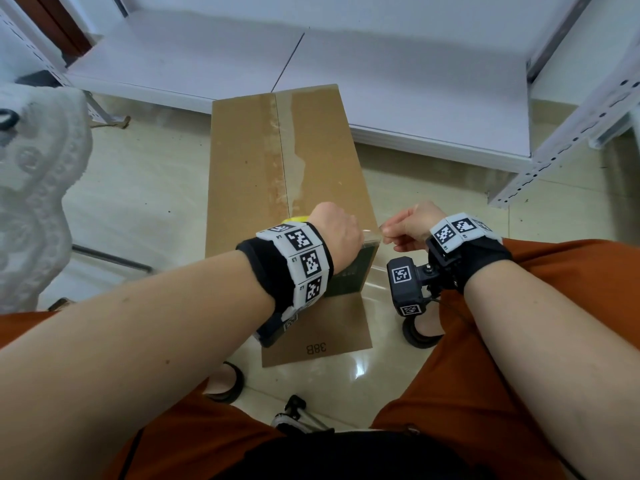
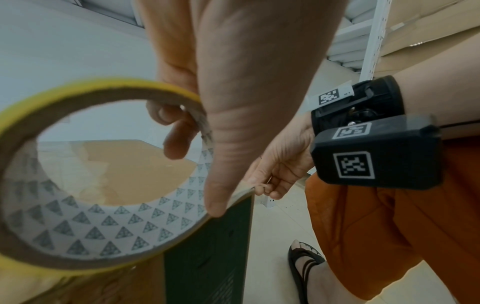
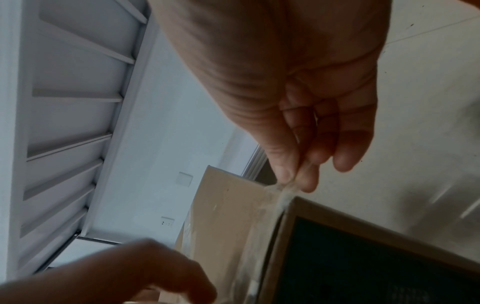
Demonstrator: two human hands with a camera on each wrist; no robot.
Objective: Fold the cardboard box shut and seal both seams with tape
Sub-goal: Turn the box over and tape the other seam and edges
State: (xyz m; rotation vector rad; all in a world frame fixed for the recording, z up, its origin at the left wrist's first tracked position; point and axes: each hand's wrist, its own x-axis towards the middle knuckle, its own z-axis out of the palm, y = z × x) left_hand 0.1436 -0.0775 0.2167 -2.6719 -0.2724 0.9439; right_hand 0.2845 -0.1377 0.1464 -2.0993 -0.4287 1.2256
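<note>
1. Currently, the cardboard box (image 1: 277, 161) is being stood on the tiled floor (image 1: 145, 188), its far end near the front edge of the white shelf board (image 1: 381, 81); a flap marked 38B (image 1: 317, 337) is being left lying flat on the floor at the near end.
2. Top seam (image 1: 282, 147) is being shown closed, with clear tape and torn tape residue along it.
3. The tape roll (image 2: 85, 185) is being gripped by the left hand (image 1: 332, 233) at the box's near right corner: fingers are curled through the core in the left wrist view, thumb (image 2: 221, 164) is being pressed on the outside of the roll. Roll has a yellow edge and a triangle print inside the core.
4. The roll is being held just above the box's near top edge; whether it is touching the cardboard cannot be told.
5. The free tape end (image 3: 283, 191) is being pinched between thumb and fingertips of the right hand (image 1: 414, 225), just off the near right corner of the box.
6. A short clear strip (image 1: 372, 233) is being stretched between the two hands, over that corner.
7. The dark end face of the box (image 3: 363, 263) is being shown below the strip in the right wrist view.
8. Orange shorts (image 1: 519, 341) and a black sandal (image 2: 303, 267) are being seen on the floor side nearest the person.
</note>
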